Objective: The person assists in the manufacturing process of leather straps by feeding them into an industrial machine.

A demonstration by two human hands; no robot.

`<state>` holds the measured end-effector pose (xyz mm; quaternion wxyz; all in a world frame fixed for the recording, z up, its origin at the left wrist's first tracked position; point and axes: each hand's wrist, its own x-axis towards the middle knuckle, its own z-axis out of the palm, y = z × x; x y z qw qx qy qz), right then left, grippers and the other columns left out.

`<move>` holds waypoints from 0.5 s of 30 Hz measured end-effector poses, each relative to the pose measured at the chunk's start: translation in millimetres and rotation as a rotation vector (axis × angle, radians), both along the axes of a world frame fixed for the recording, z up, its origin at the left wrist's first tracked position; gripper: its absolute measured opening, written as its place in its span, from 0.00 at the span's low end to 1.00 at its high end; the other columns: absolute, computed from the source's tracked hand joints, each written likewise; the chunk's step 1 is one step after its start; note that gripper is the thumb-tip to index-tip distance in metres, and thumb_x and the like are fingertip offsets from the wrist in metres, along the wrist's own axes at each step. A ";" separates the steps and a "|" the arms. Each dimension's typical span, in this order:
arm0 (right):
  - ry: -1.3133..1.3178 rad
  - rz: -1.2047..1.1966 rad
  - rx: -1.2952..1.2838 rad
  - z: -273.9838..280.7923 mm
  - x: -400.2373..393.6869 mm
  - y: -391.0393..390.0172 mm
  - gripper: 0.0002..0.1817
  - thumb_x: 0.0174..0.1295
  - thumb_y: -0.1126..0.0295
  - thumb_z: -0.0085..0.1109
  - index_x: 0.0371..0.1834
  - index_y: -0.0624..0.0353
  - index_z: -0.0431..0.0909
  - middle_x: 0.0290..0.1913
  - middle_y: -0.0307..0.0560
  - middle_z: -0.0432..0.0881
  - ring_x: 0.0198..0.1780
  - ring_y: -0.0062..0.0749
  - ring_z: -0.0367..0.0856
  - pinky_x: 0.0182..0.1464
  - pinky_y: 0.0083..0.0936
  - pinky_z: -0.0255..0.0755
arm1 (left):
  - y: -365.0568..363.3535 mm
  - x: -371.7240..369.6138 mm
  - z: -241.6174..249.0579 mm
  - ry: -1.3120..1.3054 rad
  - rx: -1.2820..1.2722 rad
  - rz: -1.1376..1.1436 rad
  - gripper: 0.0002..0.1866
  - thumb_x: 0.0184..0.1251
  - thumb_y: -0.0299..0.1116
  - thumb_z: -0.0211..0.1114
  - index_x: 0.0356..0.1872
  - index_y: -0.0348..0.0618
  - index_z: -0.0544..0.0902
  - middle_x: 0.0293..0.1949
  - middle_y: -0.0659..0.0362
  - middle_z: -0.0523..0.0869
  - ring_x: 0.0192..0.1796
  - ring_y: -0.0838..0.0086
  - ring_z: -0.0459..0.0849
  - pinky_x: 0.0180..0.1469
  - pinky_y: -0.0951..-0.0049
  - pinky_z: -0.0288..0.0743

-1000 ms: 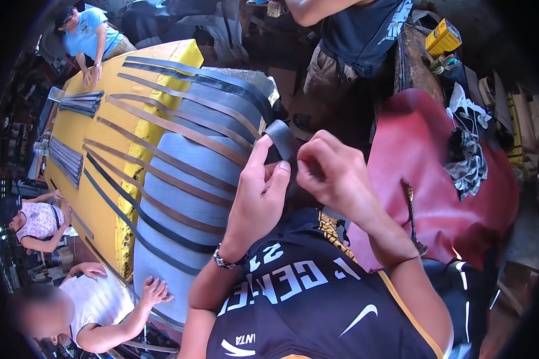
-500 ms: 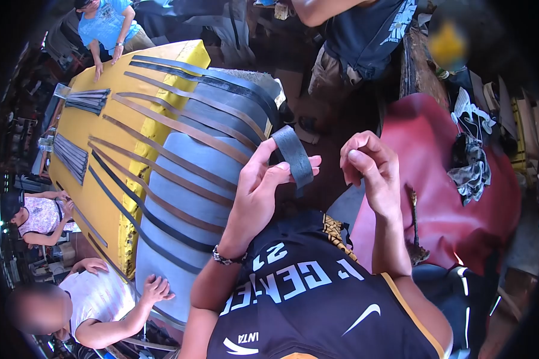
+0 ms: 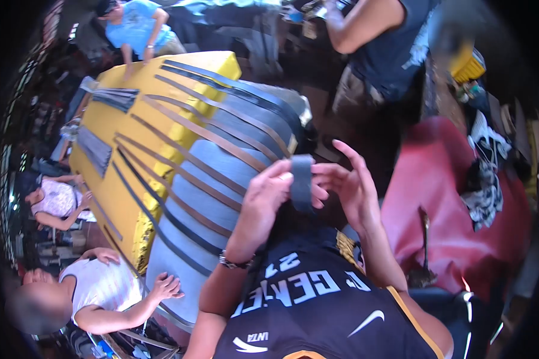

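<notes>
In the head view, my left hand holds a short, wide dark grey strap, curved and pinched between thumb and fingers, with its fingertips showing past the strap's right edge. My right hand is just right of it, one finger stretched up and away, the others apart and reaching right at the strap's edge. Left of my hands, long brown strips and black strips lie side by side over a rounded grey surface and a yellow tabletop.
Bundles of dark strips lie on the yellow top. Several people stand round it, one at lower left with a hand near the grey surface. Red sheet material is draped at right, bearing a thin stick-like tool and crumpled cloth.
My right hand has moved left to the strap, and one finger has straightened upward. The strap is turned more upright in my left hand. The whole view has shifted slightly.
</notes>
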<state>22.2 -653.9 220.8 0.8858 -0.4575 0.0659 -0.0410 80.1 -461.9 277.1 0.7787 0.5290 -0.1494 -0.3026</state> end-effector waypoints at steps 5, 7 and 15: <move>-0.073 0.198 0.414 2.4 9.3 11.3 0.45 0.77 0.31 0.37 0.86 0.49 0.47 0.71 0.72 0.75 0.66 0.52 0.82 0.70 0.43 0.73 | 12.6 -5.6 -1.7 -0.003 0.034 -0.098 0.19 0.87 0.34 0.46 0.64 0.28 0.75 0.40 0.45 0.90 0.38 0.66 0.89 0.47 0.72 0.82; -0.096 0.198 0.543 0.3 15.8 14.5 0.45 0.76 0.30 0.38 0.85 0.50 0.49 0.76 0.78 0.64 0.73 0.63 0.73 0.75 0.50 0.67 | 18.7 -7.7 3.0 -0.058 0.103 -0.128 0.19 0.88 0.37 0.48 0.62 0.30 0.77 0.35 0.50 0.90 0.34 0.73 0.87 0.42 0.76 0.81; -0.028 -0.143 0.638 -46.2 61.7 -25.8 0.42 0.77 0.40 0.51 0.82 0.52 0.46 0.76 0.76 0.61 0.75 0.68 0.68 0.75 0.56 0.66 | 103.0 -42.1 28.8 -0.148 0.527 -0.253 0.18 0.87 0.39 0.51 0.57 0.35 0.82 0.26 0.61 0.85 0.29 0.79 0.82 0.35 0.77 0.75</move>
